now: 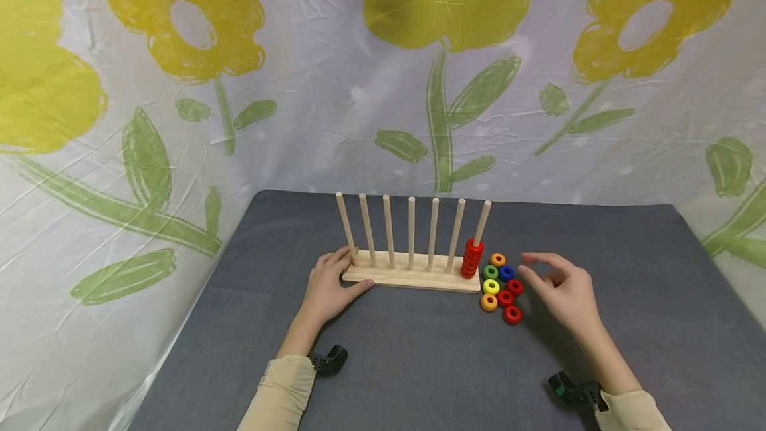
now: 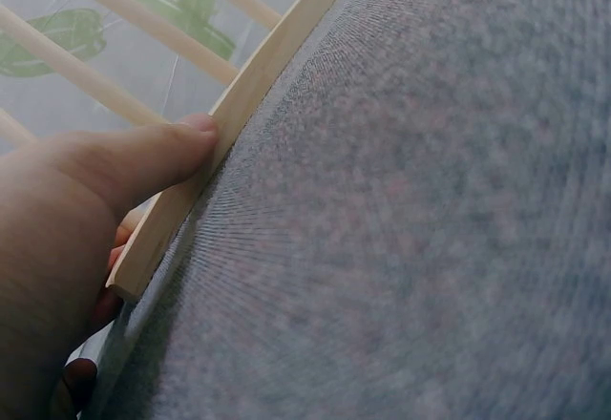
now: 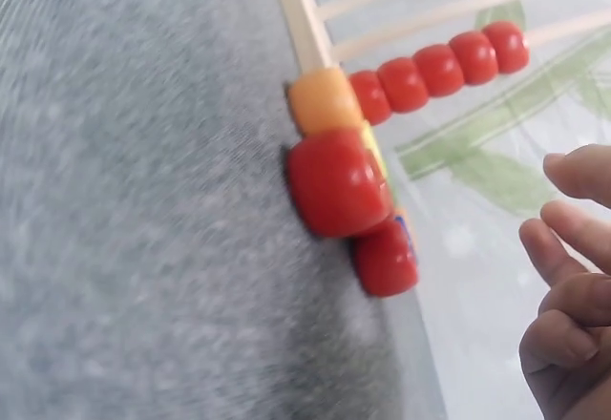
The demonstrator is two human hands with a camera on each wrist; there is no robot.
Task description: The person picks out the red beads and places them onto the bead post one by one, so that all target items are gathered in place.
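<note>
A pale wooden peg rack point(image 1: 413, 278) stands on the table with a row of upright pegs. Several red beads point(image 1: 471, 259) are stacked on its rightmost peg; the other pegs are bare. My left hand point(image 1: 331, 288) grips the rack's left end, thumb along the front edge and fingers behind, partly hidden. Loose beads lie just right of the rack, among them a blue bead point(image 1: 506, 273), a green bead point(image 1: 491, 272), a yellow bead point(image 1: 491, 287) and a red bead point(image 3: 339, 181). Beside them hovers my right hand point(image 1: 565, 291), thumb and index finger apart, holding nothing.
A dark grey cloth covers the table point(image 1: 419, 364). Behind it hangs a pale curtain point(image 1: 323, 118) printed with yellow flowers and green leaves. Each wrist carries a small black device, such as the left wrist camera point(image 1: 329, 360).
</note>
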